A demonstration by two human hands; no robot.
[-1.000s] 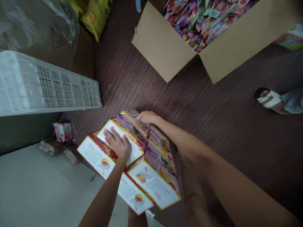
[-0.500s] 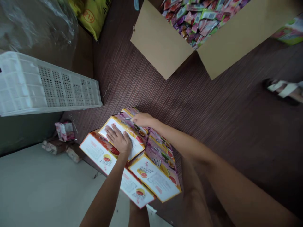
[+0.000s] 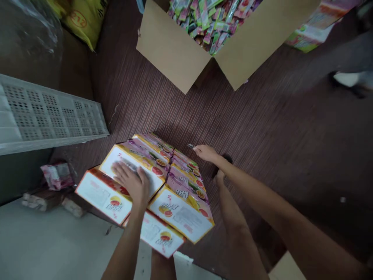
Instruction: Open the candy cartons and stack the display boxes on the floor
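Several printed cartons with fruit pictures stand stacked in front of me. My left hand (image 3: 132,181) lies flat, fingers outstretched, on the white end of a purple-and-yellow carton (image 3: 154,181) in the upper layer. Right beside it sits another purple-and-yellow carton (image 3: 186,214). Below these are orange-edged cartons, one of them a white-ended carton (image 3: 100,198) at the lower left. My right hand (image 3: 205,152) is off the stack, over the floor to its right. Its fingers are pinched on a small, thin silvery thing (image 3: 190,146), too small to identify.
A large open cardboard box (image 3: 177,50), full of small colourful packets (image 3: 215,19), stands ahead. To the left are a white perforated crate (image 3: 58,116) and a yellow sack (image 3: 83,19). A person's shoe (image 3: 346,79) shows at the right. A pink packet (image 3: 58,175) lies near the wall.
My right hand has left the top of the cartons and moved right, over the floor. My left hand stays on the carton's white end. The view has shifted; the stack sits slightly further left.
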